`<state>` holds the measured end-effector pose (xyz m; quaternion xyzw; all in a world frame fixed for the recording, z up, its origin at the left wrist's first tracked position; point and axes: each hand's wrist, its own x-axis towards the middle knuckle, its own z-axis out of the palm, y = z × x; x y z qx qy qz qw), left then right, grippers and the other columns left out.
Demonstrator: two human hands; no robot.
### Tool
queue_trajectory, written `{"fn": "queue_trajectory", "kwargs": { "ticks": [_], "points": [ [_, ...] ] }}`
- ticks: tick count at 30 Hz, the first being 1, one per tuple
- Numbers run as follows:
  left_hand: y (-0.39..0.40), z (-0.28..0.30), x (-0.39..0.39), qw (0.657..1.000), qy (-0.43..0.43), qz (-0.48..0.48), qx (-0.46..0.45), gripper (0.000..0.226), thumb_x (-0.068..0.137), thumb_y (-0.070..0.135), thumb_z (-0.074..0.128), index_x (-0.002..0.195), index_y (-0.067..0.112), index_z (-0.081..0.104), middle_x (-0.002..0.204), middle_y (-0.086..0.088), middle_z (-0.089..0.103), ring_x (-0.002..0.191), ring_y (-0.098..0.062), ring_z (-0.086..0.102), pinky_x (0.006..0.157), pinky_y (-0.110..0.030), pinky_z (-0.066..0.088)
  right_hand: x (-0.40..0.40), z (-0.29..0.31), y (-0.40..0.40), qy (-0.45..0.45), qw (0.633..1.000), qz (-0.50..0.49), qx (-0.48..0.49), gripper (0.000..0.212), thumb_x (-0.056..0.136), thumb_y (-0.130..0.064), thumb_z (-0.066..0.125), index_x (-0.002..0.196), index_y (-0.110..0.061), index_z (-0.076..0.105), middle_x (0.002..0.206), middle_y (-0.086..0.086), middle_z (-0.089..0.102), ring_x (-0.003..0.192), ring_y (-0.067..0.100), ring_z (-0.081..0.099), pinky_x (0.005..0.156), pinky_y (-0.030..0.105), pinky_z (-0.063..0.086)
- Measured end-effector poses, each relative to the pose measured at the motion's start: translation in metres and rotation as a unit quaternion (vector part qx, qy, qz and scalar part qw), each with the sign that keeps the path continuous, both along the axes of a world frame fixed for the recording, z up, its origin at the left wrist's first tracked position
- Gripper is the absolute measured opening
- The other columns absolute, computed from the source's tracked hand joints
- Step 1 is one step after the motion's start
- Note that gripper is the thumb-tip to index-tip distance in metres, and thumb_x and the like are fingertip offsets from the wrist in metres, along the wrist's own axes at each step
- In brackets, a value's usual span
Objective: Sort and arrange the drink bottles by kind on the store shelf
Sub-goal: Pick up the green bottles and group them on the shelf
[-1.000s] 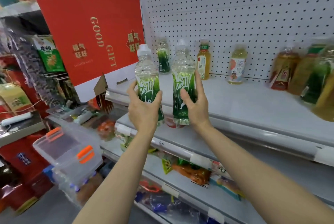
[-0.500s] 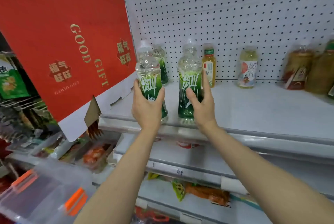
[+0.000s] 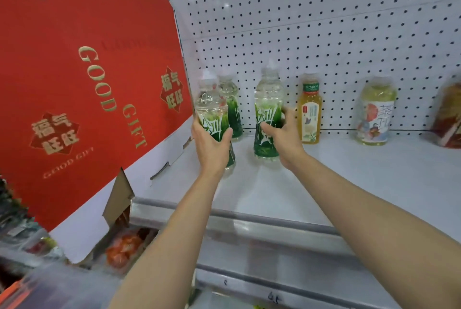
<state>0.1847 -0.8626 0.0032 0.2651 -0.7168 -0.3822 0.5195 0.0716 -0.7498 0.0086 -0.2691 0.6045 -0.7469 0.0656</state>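
two green-labelled bottles now stand deep over the white shelf [image 3: 324, 184], carried in from its front edge where they were held half a second ago. the left bottle [image 3: 212, 119] is in the grip of the left hand [image 3: 212, 149], fingers and thumb wrapped round its lower half, just in front of a third matching bottle [image 3: 230, 106] that stands against the pegboard back wall [image 3: 324, 22] near the shelf's left rear corner. whether the left bottle's base touches the shelf cannot be told. the right bottle [image 3: 268, 114] stands upright with its base on or just above the shelf, the right hand [image 3: 284, 139] curled round its right side. just beside that hand, toward the back edge, stands a yellow tea bottle [image 3: 310, 111], and further right a pale tea bottle [image 3: 375, 111], both where they were before. a tilted red gift carton [image 3: 82, 89] leans over the shelf's left end, larger in view than earlier.
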Motion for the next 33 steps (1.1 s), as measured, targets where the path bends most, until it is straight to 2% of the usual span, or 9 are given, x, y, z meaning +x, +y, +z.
{"fn": "queue_trajectory", "kwargs": {
  "ticks": [3, 6, 9, 13, 16, 21, 23, 26, 33],
  "points": [
    [-0.016, -0.004, -0.017, 0.999, 0.008, -0.032, 0.003, 0.082, 0.082, 0.018, 0.078, 0.147, 0.005, 0.029, 0.146, -0.01, 0.04, 0.136, -0.023, 0.038, 0.116, -0.039, 0.032, -0.021, -0.005, -0.019, 0.033, 0.999, -0.01, 0.041, 0.066, 0.084, -0.006, 0.07, 0.138, -0.026, 0.04, 0.124, 0.003, 0.061, 0.112, 0.02, 0.061, 0.097, 0.047, 0.051],
    [-0.034, -0.006, -0.031, 0.998, 0.005, -0.059, 0.017, 0.08, 0.083, 0.016, 0.077, 0.145, 0.009, 0.028, 0.145, -0.003, 0.038, 0.13, -0.011, 0.037, 0.11, -0.024, 0.029, -0.036, -0.009, -0.041, 0.029, 0.997, -0.02, 0.065, 0.068, 0.083, -0.009, 0.072, 0.14, -0.025, 0.039, 0.124, 0.002, 0.061, 0.11, 0.021, 0.062, 0.094, 0.05, 0.052],
    [-0.052, -0.008, -0.046, 0.997, -0.003, -0.072, 0.021, 0.081, 0.082, 0.014, 0.078, 0.143, 0.009, 0.026, 0.144, -0.004, 0.038, 0.132, -0.015, 0.038, 0.106, -0.022, 0.029, -0.045, -0.011, -0.064, 0.032, 0.995, -0.052, 0.075, 0.065, 0.083, -0.011, 0.073, 0.137, -0.023, 0.038, 0.123, 0.003, 0.06, 0.112, 0.022, 0.06, 0.095, 0.05, 0.052],
    [-0.069, -0.01, -0.063, 0.996, -0.008, -0.082, 0.026, 0.081, 0.081, 0.009, 0.078, 0.143, 0.005, 0.026, 0.142, -0.004, 0.038, 0.129, -0.014, 0.037, 0.103, -0.018, 0.027, -0.051, -0.012, -0.086, 0.089, 0.988, -0.085, 0.098, 0.062, 0.086, -0.013, 0.07, 0.137, -0.019, 0.035, 0.122, -0.004, 0.053, 0.116, 0.017, 0.054, 0.102, 0.046, 0.046],
    [-0.078, -0.01, -0.074, 0.996, -0.013, -0.086, 0.022, 0.08, 0.08, 0.01, 0.079, 0.141, 0.005, 0.028, 0.141, -0.008, 0.04, 0.131, -0.019, 0.041, 0.104, -0.02, 0.029, -0.058, -0.015, -0.092, 0.144, 0.976, -0.104, 0.124, 0.062, 0.088, -0.015, 0.068, 0.14, -0.014, 0.034, 0.129, 0.0, 0.051, 0.118, 0.012, 0.046, 0.106, 0.04, 0.04],
    [-0.09, -0.015, -0.084, 0.996, -0.031, -0.08, 0.01, 0.088, 0.074, 0.015, 0.084, 0.141, 0.008, 0.028, 0.14, -0.007, 0.04, 0.131, -0.02, 0.04, 0.104, -0.023, 0.031, -0.081, -0.025, -0.1, 0.189, 0.957, -0.107, 0.194, 0.073, 0.091, -0.029, 0.064, 0.15, -0.018, 0.022, 0.146, 0.005, 0.037, 0.135, 0.018, 0.034, 0.109, 0.035, 0.028],
    [-0.09, -0.017, -0.082, 0.995, -0.073, -0.06, 0.018, 0.094, 0.07, 0.017, 0.087, 0.143, 0.011, 0.026, 0.143, -0.007, 0.038, 0.132, -0.021, 0.037, 0.108, -0.03, 0.034, -0.087, -0.027, -0.103, 0.191, 0.953, -0.117, 0.204, 0.074, 0.092, -0.034, 0.061, 0.152, -0.02, 0.02, 0.147, 0.005, 0.037, 0.135, 0.019, 0.031, 0.11, 0.038, 0.029],
    [-0.089, -0.016, -0.083, 0.991, -0.124, -0.035, 0.023, 0.089, 0.072, 0.02, 0.086, 0.139, 0.011, 0.029, 0.142, -0.009, 0.04, 0.132, -0.026, 0.041, 0.109, -0.042, 0.041, -0.091, -0.028, -0.109, 0.206, 0.943, -0.136, 0.223, 0.072, 0.093, -0.034, 0.059, 0.151, -0.016, 0.021, 0.145, 0.008, 0.039, 0.134, 0.023, 0.033, 0.11, 0.041, 0.032],
    [-0.088, -0.014, -0.082, 0.99, -0.137, -0.021, 0.019, 0.083, 0.074, 0.022, 0.085, 0.137, 0.01, 0.033, 0.139, -0.01, 0.044, 0.129, -0.027, 0.045, 0.105, -0.039, 0.043, -0.09, -0.026, -0.108, 0.206, 0.937, -0.139, 0.245, 0.064, 0.093, -0.032, 0.06, 0.146, -0.011, 0.03, 0.142, 0.01, 0.043, 0.131, 0.023, 0.038, 0.108, 0.038, 0.035]
  ]
}}
